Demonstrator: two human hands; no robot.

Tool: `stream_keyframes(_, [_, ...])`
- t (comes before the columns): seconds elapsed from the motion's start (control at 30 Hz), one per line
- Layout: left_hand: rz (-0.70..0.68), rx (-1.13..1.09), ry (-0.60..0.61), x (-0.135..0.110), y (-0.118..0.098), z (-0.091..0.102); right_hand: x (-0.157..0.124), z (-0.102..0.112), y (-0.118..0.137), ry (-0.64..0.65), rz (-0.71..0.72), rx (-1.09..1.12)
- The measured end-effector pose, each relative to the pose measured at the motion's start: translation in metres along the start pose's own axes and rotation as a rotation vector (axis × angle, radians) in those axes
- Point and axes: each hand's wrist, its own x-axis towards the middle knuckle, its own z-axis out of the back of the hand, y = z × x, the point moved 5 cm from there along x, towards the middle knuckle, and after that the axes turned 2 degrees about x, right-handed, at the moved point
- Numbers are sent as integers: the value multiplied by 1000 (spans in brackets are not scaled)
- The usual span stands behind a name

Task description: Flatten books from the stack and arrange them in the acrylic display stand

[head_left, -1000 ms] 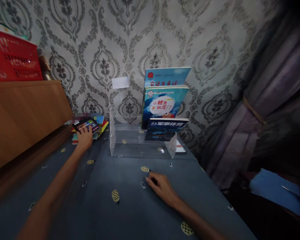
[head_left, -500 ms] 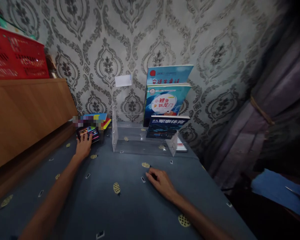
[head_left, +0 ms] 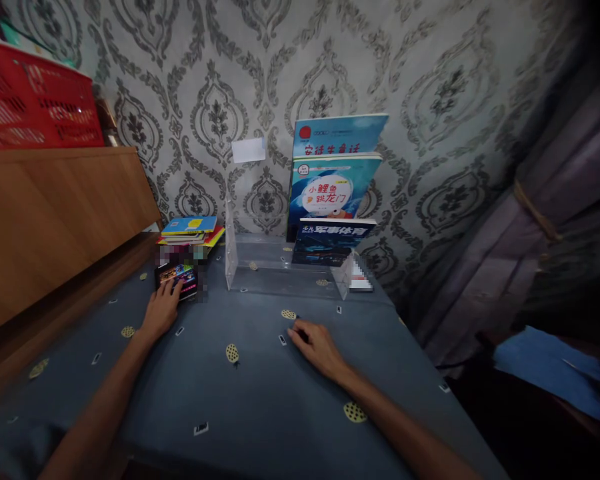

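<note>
Dark and glossy, the book (head_left: pixel 185 271) lies under the fingers of our left hand (head_left: pixel 161 312); with the thumb hidden, we cannot tell whether they pinch it. It has come nearer us, in front of the book stack (head_left: pixel 193 225), so the pile's blue top cover shows fully. Our right hand (head_left: pixel 319 348), loosely curled and empty, is before the clear rack (head_left: pixel 267 280).

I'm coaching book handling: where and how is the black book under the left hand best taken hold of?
The near edge of the black book looks best, approached from the near side and pinched across its thickness: it is broad and thin, its patterned face is turned up, and the stack sits behind its far edge.
</note>
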Motion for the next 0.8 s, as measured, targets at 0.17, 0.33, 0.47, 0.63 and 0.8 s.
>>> stream_keyframes(0.17, [-19,-80,54,-35,-6,6,0,-1,0,5,-6,-14])
stream_keyframes(0.33, [-93,-78,147,-69,-15,11,-1,-1,1,2,14,-17])
stream_keyframes(0.47, [-225,-247,313,-76,-10,9,-1,-1,2,7,16,-24])
stream_keyframes(0.63, [-191,-427,330,-30,6,9,-1,0,3,6,8,-26])
stream_keyframes(0.8, [46,-225,118,16,6,-3,-2,-1,1,13,6,-35])
